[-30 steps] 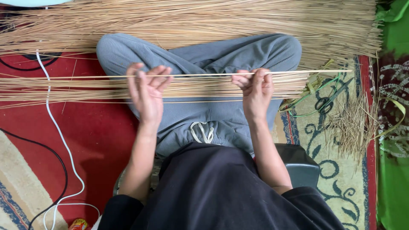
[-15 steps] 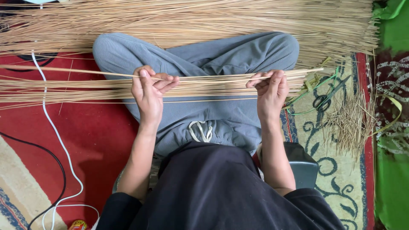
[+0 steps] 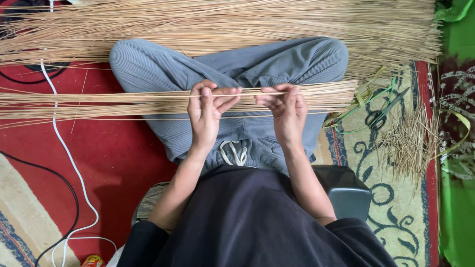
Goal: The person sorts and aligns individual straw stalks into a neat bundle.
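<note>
I sit cross-legged in grey trousers with a flat bundle of thin tan sticks (image 3: 99, 105) lying across my lap. My left hand (image 3: 208, 114) and my right hand (image 3: 286, 112) are close together above the lap, both pinching one single thin stick (image 3: 247, 93) that runs level from left to right. The fingertips of both hands nearly meet at the middle. A much larger heap of the same sticks (image 3: 222, 24) lies on the floor beyond my knees.
Scissors (image 3: 380, 116) lie on the patterned rug at the right beside green strips (image 3: 356, 106) and a pile of short stick trimmings (image 3: 408, 143). A white cable (image 3: 69, 163) and a black cable (image 3: 59, 178) cross the red carpet at left. A dark box (image 3: 346, 190) sits by my right hip.
My hands have slid inward along the single stick, from far apart to almost touching at the middle of my lap.
</note>
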